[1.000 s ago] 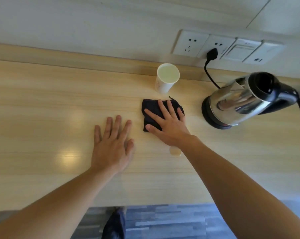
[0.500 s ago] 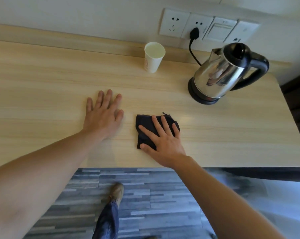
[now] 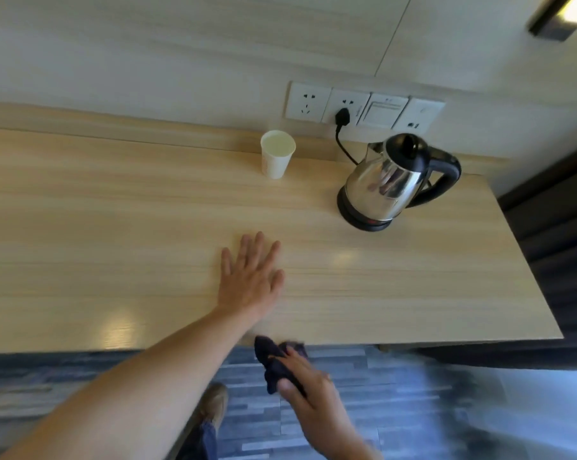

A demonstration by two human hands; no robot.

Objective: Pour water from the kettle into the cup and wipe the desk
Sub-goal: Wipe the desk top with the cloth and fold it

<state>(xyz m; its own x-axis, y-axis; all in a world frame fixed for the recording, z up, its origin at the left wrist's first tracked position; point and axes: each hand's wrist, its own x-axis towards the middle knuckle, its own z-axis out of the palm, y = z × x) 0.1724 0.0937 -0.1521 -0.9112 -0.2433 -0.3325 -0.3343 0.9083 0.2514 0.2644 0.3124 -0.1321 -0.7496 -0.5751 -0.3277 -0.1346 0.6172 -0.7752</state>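
A white paper cup (image 3: 277,158) holding water stands at the back of the light wooden desk (image 3: 114,234). To its right a steel kettle (image 3: 390,184) with a black lid and handle sits on its black base. My left hand (image 3: 250,277) lies flat on the desk, fingers spread, holding nothing. My right hand (image 3: 310,390) is off the desk, below its front edge, and grips a dark cloth (image 3: 277,363) bunched in its fingers.
A row of wall sockets and switches (image 3: 363,109) sits behind the kettle, with the kettle's black cord (image 3: 341,141) plugged in. The desk ends at the right near a dark panel (image 3: 559,260). Grey plank floor and my shoe (image 3: 214,406) show below the front edge.
My right hand dragged the cloth toward me across the desk, then lifted it off past the front edge, now bunched in the hand. The left hand stayed flat on the desk.
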